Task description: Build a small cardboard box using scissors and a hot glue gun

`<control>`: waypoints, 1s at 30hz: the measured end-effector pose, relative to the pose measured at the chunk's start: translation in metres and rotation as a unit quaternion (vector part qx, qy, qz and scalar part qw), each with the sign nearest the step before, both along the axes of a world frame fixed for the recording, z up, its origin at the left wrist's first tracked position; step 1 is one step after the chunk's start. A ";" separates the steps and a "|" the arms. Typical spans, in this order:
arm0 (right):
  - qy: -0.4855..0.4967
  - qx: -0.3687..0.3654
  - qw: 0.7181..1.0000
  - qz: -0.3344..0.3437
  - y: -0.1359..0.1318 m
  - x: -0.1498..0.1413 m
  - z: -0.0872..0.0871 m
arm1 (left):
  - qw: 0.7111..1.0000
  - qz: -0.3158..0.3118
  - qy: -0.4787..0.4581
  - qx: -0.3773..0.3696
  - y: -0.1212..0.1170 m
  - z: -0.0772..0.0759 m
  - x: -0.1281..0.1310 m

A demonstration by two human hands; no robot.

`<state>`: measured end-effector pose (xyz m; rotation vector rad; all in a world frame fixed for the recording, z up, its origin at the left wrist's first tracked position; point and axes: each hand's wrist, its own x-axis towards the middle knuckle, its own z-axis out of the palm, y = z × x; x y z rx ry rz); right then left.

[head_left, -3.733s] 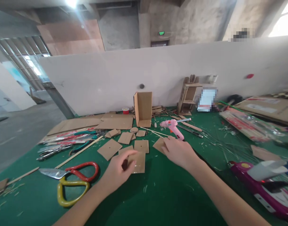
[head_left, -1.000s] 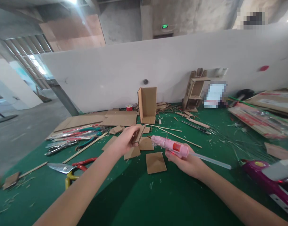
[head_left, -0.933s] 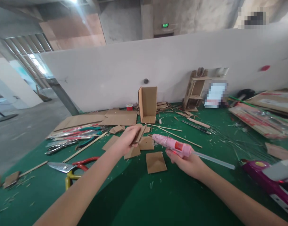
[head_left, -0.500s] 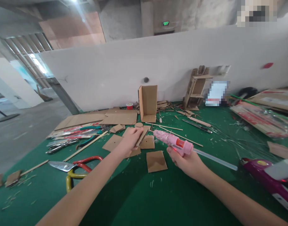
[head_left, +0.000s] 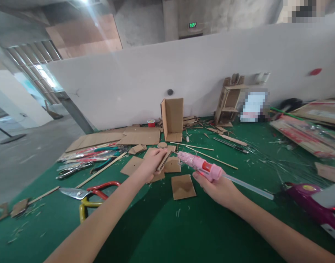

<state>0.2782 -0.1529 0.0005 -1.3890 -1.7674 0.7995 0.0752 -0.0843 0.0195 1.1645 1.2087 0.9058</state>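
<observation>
My left hand (head_left: 153, 161) is closed on a small cardboard piece (head_left: 164, 160), held tilted with one edge toward the right. A pink hot glue gun (head_left: 202, 165) is gripped in my right hand (head_left: 218, 188), its nozzle close to that cardboard edge. Whether the tip touches it I cannot tell. A clear glue stick (head_left: 249, 187) sticks out of the gun's rear. Under and around my left hand lie flat cardboard pieces (head_left: 132, 166), some with a small hole. A cardboard square (head_left: 183, 187) lies in front of the gun. Behind stands a folded cardboard shape (head_left: 174, 115).
Scissors with red and yellow handles (head_left: 86, 197) lie at left, with pliers (head_left: 74, 170) beyond. A cardboard shelf-like model (head_left: 229, 102) stands by the white partition (head_left: 123, 84). A purple device (head_left: 307, 199) is at right. Thin wooden sticks (head_left: 211, 157) lie behind the gun.
The glue gun has shifted very slightly left, staying at the cardboard's edge. My left hand keeps its hold almost unmoved. The whole view has shifted a little.
</observation>
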 end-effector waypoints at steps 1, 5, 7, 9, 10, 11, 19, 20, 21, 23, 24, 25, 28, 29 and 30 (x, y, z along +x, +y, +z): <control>0.000 0.003 1.000 -0.002 0.000 0.000 0.000 | 1.000 0.000 0.000 -0.002 0.000 0.001 0.000; 0.006 0.012 1.000 -0.010 0.000 -0.001 0.000 | 1.000 0.002 0.004 -0.004 0.000 0.000 0.000; 0.004 0.018 1.000 -0.012 -0.001 -0.002 0.001 | 1.000 0.005 0.009 -0.003 0.001 -0.002 0.000; 0.002 0.023 1.000 -0.014 -0.002 -0.002 0.002 | 1.000 0.008 0.014 -0.001 0.002 -0.005 0.001; 0.002 0.024 1.000 -0.013 -0.002 -0.002 0.002 | 1.000 0.008 0.015 0.000 0.002 -0.005 0.001; 0.002 0.025 1.000 -0.012 -0.002 -0.002 0.003 | 1.000 0.009 0.016 0.001 0.002 -0.006 0.001; 0.004 0.026 0.999 0.020 -0.001 0.000 -0.001 | 1.000 0.011 0.020 0.002 0.001 -0.002 0.000; 0.007 0.026 0.999 0.026 -0.002 0.000 -0.002 | 1.000 0.011 0.019 0.002 0.001 -0.002 0.000; 0.010 0.025 0.999 0.034 -0.002 0.001 -0.003 | 1.000 0.011 0.019 0.003 0.001 -0.002 0.000; 0.015 0.019 0.999 0.045 -0.002 0.001 -0.004 | 1.000 0.013 0.020 0.003 0.001 -0.003 0.001; 0.016 0.015 0.998 0.051 -0.002 0.001 -0.005 | 1.000 0.014 0.019 0.003 0.001 -0.004 0.001; 0.017 0.011 0.998 0.057 -0.002 0.002 -0.005 | 1.000 0.015 0.019 0.003 0.001 -0.004 0.002; 0.014 0.016 0.999 0.047 -0.001 0.002 -0.006 | 1.000 0.009 0.013 0.001 0.001 -0.004 0.002; 0.008 0.021 0.999 0.036 0.000 0.002 -0.006 | 1.000 0.006 0.011 0.000 0.001 -0.004 0.002; 0.002 0.027 0.999 0.023 0.000 0.002 -0.006 | 1.000 0.004 0.008 -0.001 0.000 -0.003 0.002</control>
